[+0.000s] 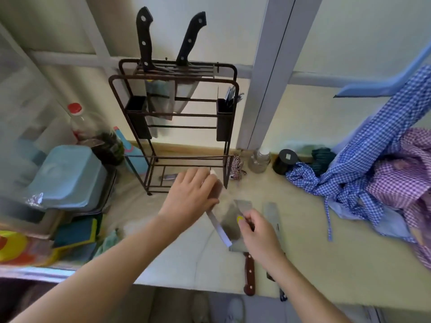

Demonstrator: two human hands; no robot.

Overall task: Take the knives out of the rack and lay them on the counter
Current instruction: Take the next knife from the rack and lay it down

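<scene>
A dark wire knife rack (173,76) stands at the back of the counter with two black-handled knives (144,38) (190,38) upright in its top slots. My left hand (191,194) is shut on a blurred wide-bladed knife (227,223) with a pale edge, held low in front of the rack. My right hand (258,236) pinches that blade's near end with thumb and fingers. A cleaver with a red-brown handle (249,273) lies on the counter beneath them. Another long knife (271,213) lies to its right, partly hidden by my right arm.
Two dark cups hang on the rack's sides (137,117) (224,120). Left of it are a blue tub (67,176), a red-capped bottle (77,122) and sponges. Small jars (258,160) (285,160) and checked cloths (363,164) fill the back right. The counter's front edge (210,289) is close.
</scene>
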